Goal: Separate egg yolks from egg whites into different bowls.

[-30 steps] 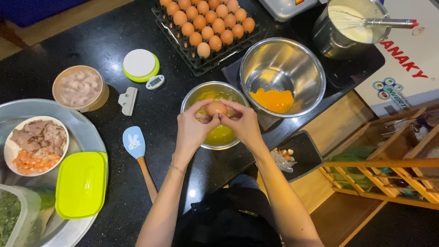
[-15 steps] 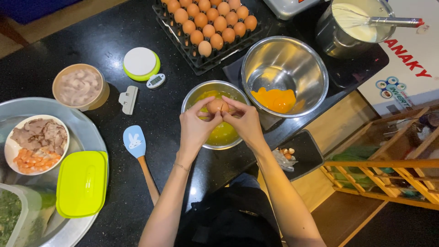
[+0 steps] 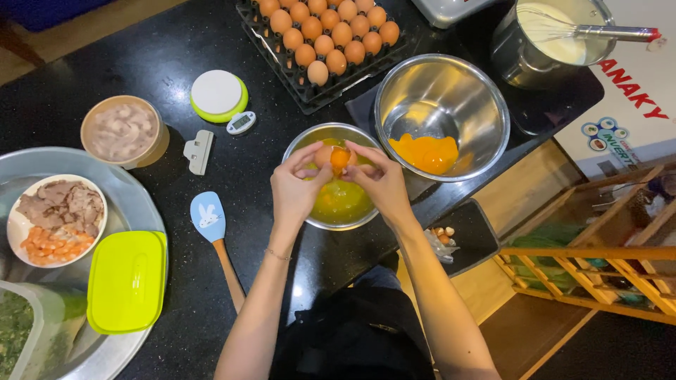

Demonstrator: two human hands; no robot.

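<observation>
A blue spatula (image 3: 208,217) lies near a lime-green lid (image 3: 127,280).

1 head-worn camera looks steeply down, close over the black counter (image 3: 176,42); egg tray (image 3: 320,42) at 12 o'clock.

Both hands (image 3: 338,186) part a cracked egg (image 3: 336,157) over a small bowl (image 3: 336,205).
</observation>
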